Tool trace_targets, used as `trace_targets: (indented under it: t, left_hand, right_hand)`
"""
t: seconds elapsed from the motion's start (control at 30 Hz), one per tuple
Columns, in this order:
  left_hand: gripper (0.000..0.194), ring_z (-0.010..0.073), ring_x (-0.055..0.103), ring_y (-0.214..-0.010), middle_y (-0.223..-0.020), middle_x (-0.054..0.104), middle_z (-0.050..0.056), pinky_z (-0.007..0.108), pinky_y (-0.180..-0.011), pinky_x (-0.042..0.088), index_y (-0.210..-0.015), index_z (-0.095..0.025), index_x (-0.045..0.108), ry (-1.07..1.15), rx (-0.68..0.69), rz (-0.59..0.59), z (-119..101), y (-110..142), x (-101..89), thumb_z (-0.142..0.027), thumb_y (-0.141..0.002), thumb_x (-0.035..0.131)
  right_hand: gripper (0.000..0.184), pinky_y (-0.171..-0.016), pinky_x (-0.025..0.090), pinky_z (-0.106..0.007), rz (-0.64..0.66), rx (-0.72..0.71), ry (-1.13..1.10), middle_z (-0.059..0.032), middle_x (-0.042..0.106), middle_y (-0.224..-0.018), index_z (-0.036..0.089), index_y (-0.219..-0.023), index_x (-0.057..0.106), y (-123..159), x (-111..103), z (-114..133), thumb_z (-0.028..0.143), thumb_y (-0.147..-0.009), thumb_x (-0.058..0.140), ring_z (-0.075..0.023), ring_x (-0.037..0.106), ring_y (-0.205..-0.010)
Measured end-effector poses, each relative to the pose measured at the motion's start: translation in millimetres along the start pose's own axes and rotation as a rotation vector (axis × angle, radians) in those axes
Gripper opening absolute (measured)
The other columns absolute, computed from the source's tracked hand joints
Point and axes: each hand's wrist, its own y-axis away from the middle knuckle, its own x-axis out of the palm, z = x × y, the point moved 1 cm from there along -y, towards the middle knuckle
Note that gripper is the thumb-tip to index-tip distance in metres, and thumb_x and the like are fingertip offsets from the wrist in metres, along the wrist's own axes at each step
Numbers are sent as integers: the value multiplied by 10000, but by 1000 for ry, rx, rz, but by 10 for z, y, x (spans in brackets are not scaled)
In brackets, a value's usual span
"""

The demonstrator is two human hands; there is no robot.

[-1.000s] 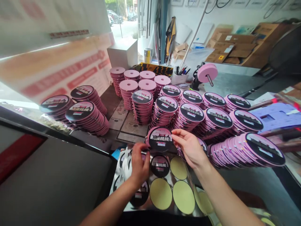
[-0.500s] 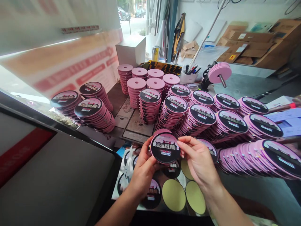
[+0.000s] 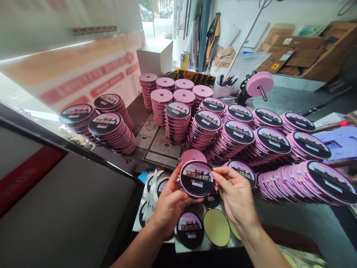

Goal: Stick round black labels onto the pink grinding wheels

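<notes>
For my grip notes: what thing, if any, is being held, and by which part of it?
The left hand holds a round pink disc with a black-and-pink label by its left and lower edges; the right hand touches its right edge.

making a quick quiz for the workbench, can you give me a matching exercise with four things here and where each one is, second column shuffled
Things
1. labelled disc
2. white box
3. pens
4. sticker sheet

Places
A. standing in a white holder
B. below the hands, with a yellow-green circle showing
C. between the left hand and the right hand
D. behind the plain-topped pink stacks

Right pairs: 1-C, 2-D, 3-A, 4-B
</notes>
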Motion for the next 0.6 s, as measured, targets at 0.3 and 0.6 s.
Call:
trace_targets:
  t: [0.3, 0.6]
  left_hand:
    - [719, 204, 613, -904, -1141, 598, 52, 334, -718, 557, -1280, -262, 442, -9, 29, -6, 29, -8, -7, -42, -620, 625]
    - [666, 213, 601, -955, -1163, 586, 42, 338, -759, 551, -1246, -290, 484, -14, 52, -9, 41, -15, 7, -57, -642, 641]
  right_hand:
    - [194, -459, 386, -163, 7, -20, 2, 10, 639, -599, 177, -670, 687, -2, 9, 1, 262, -538, 801, -61, 486, -491]
    - [185, -463, 393, -161, 5, -48, 9, 15, 638, -604, 182, -682, 687, 7, -15, -13, 262, -557, 798, -61, 492, -494]
